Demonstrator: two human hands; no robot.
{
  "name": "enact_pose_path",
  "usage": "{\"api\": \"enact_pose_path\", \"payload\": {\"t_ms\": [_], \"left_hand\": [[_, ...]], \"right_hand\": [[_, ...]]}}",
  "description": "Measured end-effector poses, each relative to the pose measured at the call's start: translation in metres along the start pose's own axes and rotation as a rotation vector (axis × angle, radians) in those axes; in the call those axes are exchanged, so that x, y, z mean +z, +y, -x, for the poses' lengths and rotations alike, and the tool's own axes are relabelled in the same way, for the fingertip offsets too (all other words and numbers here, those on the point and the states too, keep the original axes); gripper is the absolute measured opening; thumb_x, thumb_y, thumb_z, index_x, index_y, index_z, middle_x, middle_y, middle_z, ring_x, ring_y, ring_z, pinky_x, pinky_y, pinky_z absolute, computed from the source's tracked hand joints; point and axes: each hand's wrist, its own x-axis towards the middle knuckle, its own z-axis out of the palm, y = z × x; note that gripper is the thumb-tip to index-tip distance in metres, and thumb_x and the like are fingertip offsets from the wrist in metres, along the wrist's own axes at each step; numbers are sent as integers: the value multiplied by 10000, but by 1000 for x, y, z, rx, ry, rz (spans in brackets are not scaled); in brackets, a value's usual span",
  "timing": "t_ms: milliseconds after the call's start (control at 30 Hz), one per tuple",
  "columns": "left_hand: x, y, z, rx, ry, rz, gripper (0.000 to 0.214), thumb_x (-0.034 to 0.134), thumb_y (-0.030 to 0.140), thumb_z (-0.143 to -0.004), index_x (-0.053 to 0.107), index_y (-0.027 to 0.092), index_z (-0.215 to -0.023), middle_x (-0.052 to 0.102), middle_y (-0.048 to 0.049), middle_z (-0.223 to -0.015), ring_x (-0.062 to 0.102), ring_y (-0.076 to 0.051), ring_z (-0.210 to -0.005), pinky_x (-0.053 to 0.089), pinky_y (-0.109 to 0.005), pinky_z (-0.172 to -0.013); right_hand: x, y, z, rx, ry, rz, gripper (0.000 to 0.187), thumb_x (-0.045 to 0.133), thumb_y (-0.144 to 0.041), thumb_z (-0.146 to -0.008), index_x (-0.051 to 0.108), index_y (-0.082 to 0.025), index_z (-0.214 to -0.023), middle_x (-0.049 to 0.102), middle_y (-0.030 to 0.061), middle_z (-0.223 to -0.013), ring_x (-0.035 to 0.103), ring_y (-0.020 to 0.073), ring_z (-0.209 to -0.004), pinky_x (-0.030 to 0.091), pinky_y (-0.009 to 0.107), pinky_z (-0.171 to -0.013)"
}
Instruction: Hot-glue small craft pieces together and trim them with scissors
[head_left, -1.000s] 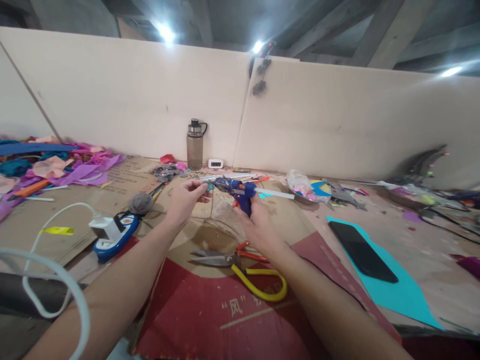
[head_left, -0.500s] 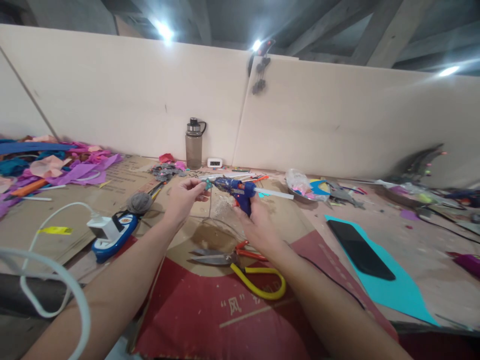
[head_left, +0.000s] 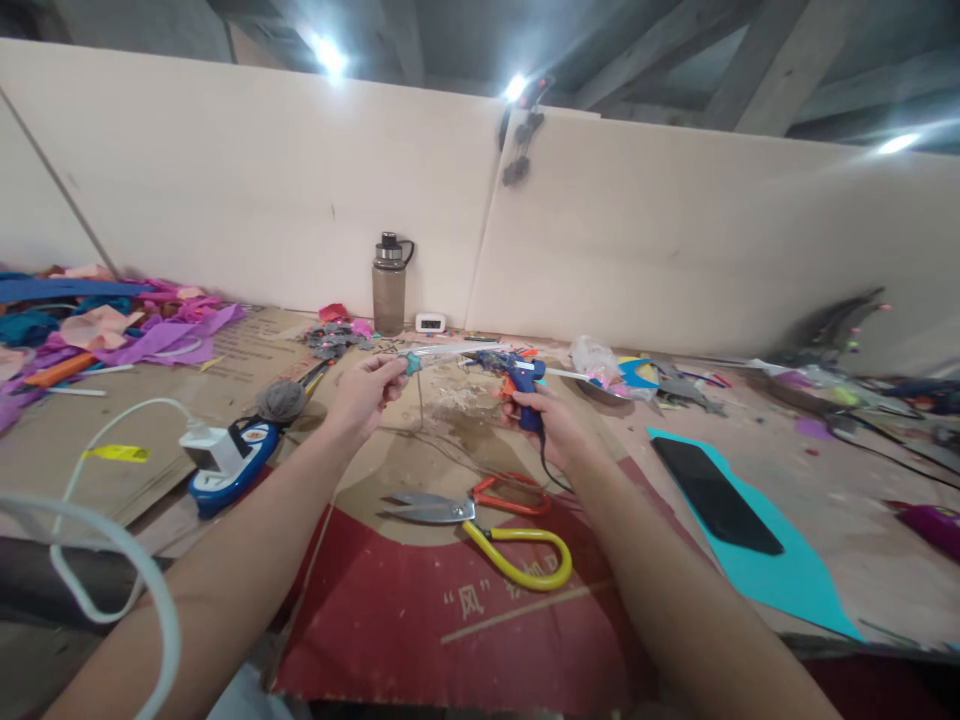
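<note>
My right hand (head_left: 541, 415) is wrapped round the handle of a blue hot glue gun (head_left: 527, 385), its nozzle pointing left and a white glue stick (head_left: 574, 374) poking out behind. Between the thumb and fingers of my left hand (head_left: 371, 392) is a small teal piece (head_left: 412, 363), too small to make out fully. A thin grey strand (head_left: 421, 405) hangs below that piece. The nozzle and the teal piece are apart. Under both hands, scissors (head_left: 480, 525) with one yellow and one red handle lie on the cardboard (head_left: 375, 640), blades to the left.
A ball of grey yarn (head_left: 281, 402) and a blue power strip (head_left: 234, 470) are at left, near colored scraps (head_left: 127, 325). A bottle (head_left: 388, 285) and small clock (head_left: 430, 323) stand behind. At right, a black phone (head_left: 716, 495) rests on turquoise sheet (head_left: 806, 590).
My right hand has drawn the glue gun rightward, away from the teal piece. My left hand has shifted slightly left, still pinching that piece. More of the scissors' red handle shows.
</note>
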Motion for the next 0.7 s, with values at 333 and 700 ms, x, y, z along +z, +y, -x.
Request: {"api": "enact_pose_path", "payload": {"t_ms": [333,700], "left_hand": [[7,-1,4,99,-11,-63,263,738,301,-610,598,122,-741,613,-10,-667,577,-87,-573,449,-204,-535],[7,0,12,292,24,-361,176,664,304,-671,612,156,-750,555,32,-539,423,-54,-417,298,-184,-397]], "right_hand": [[-19,6,-5,-321,531,1394,188,565,-321,-726,584,-136,-748,608,185,-900,493,308,-973,361,433,-820],[106,10,-8,-221,-178,68,398,603,-272,-669,333,-244,-960,588,-28,-802,586,121,-696,478,315,-706]]}}
